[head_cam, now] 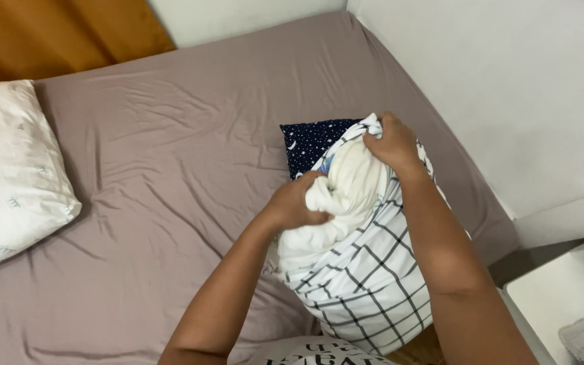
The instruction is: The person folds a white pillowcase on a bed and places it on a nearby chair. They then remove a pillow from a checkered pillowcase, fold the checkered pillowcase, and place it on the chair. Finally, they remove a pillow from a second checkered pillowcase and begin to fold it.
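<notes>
Right of centre in the frame, the left hand [299,203] has its fingers closed on the white pillow [346,196], which stands in the checked pillowcase [366,284], long axis running up the frame. The right hand [390,142] pinches the case's upper edge. Behind lie a dark starry cushion [309,142], the grey-brown bed [170,169] and, at far left, a pale pillow [8,169].

1. Both of my forearms are bare right up to the bottom edge of my view; I see no sleeve on either.
2. My left hand [299,203] has no glove, ring or watch that I can make out.
3. My right hand [392,143] is just as bare, its wrist unadorned.
4. At the bottom edge I see my light top [319,351], printed with dark lettering.
</notes>
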